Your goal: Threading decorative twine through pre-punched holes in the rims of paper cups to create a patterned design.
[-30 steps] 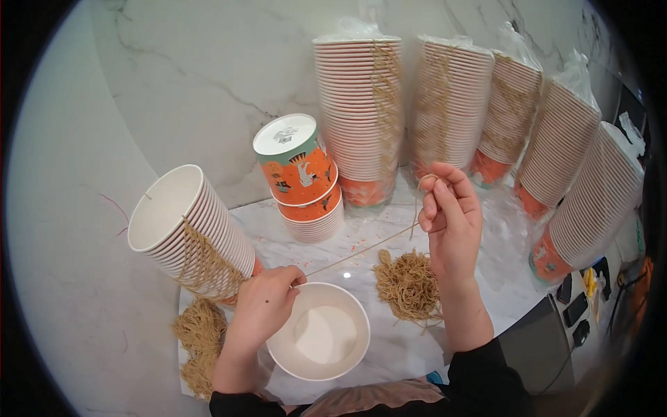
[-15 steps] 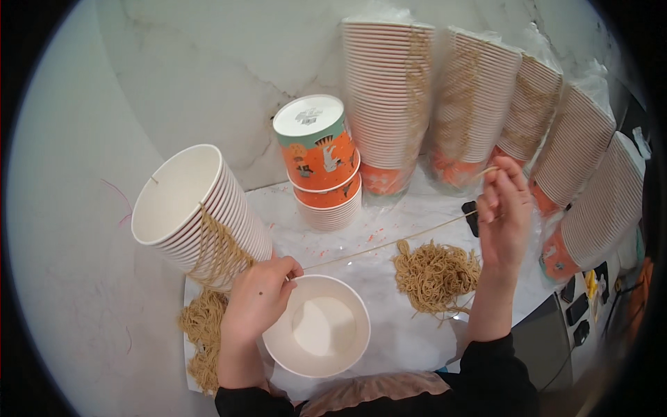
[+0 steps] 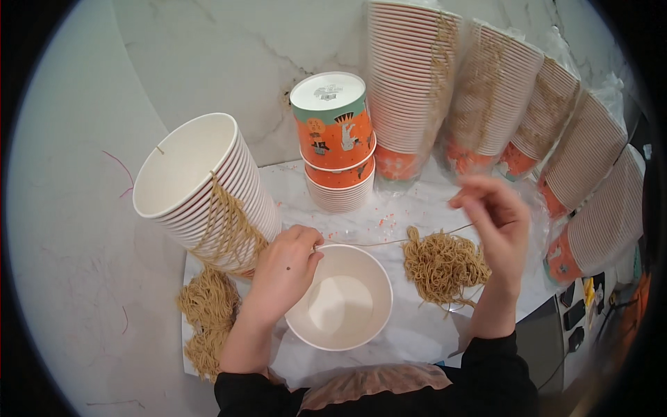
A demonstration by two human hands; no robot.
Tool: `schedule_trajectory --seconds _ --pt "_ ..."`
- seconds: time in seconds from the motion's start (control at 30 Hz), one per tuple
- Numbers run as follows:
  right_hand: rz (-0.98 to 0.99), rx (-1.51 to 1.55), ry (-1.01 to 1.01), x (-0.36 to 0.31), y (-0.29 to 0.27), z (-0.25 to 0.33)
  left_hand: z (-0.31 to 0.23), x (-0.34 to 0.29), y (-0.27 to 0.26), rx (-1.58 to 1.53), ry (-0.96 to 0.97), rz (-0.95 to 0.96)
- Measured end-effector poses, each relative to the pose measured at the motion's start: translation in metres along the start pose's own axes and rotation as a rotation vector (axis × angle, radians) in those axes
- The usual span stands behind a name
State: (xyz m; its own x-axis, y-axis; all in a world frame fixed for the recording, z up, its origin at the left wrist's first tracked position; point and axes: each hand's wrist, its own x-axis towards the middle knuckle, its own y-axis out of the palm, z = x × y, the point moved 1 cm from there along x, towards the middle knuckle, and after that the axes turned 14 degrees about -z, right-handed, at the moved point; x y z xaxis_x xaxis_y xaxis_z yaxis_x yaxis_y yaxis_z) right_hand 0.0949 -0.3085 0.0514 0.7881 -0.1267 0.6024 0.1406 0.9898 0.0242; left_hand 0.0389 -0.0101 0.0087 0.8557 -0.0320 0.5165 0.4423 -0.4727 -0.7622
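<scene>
My left hand (image 3: 288, 267) is closed in a pinch at the far left rim of a white paper bucket (image 3: 340, 345), holding a thin tan cord (image 3: 389, 243). The cord crosses to the right in a slight sag and reaches my right hand (image 3: 499, 226). That hand is raised above the table with fingers curled together around the cord; its fingertips are smeared by motion. The bucket's opening faces up, and its inside shows no contents. Between the bucket and my right wrist lies a tangled pile of tan cords (image 3: 441, 267).
A tall leaning stack of nested buckets (image 3: 260, 201), with cords hanging from it, stands left. Below it lies another cord heap (image 3: 208, 306). Orange patterned buckets (image 3: 337, 139) stand upside down at the back. Several plastic-wrapped bucket stacks (image 3: 410, 83) line the back right.
The view has shifted, so most things sit a little right and higher. My right hand has come lower relative to the stacks, and the cord has gone from taut to slightly slack.
</scene>
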Motion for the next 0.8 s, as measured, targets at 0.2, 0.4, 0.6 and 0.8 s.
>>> schedule_trajectory --seconds 0.2,0.4,0.6,0.8 --pt "0.381 -0.132 -0.016 -0.036 0.042 0.013 -0.031 -0.005 -0.019 -0.454 -0.087 -0.009" --pt "0.53 -0.183 -0.217 -0.047 0.049 0.024 -0.047 -0.018 -0.01 -0.67 -0.054 0.056" --pt "0.522 -0.216 -0.252 -0.046 0.053 0.018 -0.042 -0.015 -0.011 -0.621 -0.022 0.031" --pt "0.519 -0.219 -0.291 -0.045 0.055 0.01 -0.04 -0.014 -0.019 -0.591 -0.025 0.059"
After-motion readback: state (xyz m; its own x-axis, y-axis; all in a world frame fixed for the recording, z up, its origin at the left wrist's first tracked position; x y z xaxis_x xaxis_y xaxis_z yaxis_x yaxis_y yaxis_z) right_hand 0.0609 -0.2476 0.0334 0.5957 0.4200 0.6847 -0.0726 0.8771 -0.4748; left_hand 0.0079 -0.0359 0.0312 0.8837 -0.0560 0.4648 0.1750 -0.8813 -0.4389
